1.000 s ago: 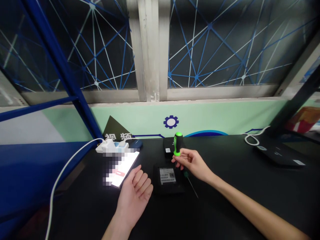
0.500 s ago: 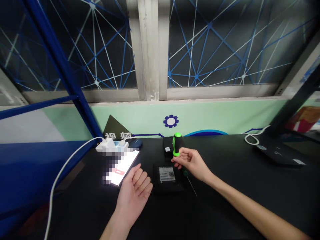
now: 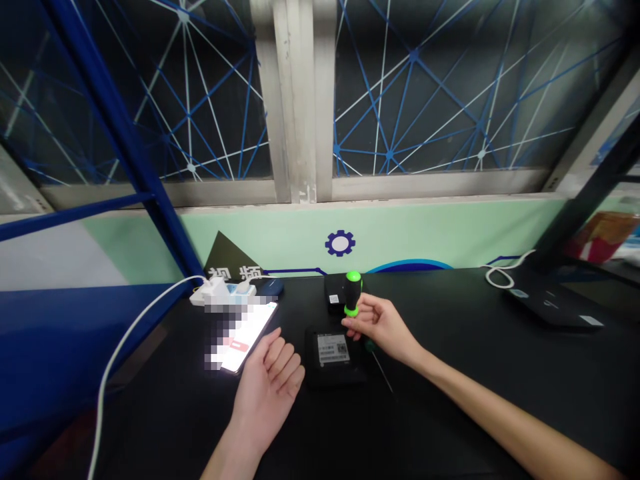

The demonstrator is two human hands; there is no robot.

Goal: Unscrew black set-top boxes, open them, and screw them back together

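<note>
My right hand [image 3: 381,327] pinches the shaft of a screwdriver with a green-and-black handle [image 3: 353,293], held upright over the far edge of a small black box with a white label [image 3: 334,357]. My left hand [image 3: 270,387] rests on the black table [image 3: 450,400], fingers loosely open, palm turned up, just left of the box and touching nothing else. A second thin screwdriver with a dark green handle [image 3: 380,367] lies on the table under my right wrist.
A lit phone [image 3: 243,335] lies left of my left hand, behind it a white power strip with a white cable [image 3: 220,292]. Another black box [image 3: 334,293] sits behind the screwdriver. A flat black device [image 3: 550,303] and coiled white cable lie at the far right.
The right hand and the upright screwdriver have shifted slightly left and toward the labelled box. The left hand has stayed in place.
</note>
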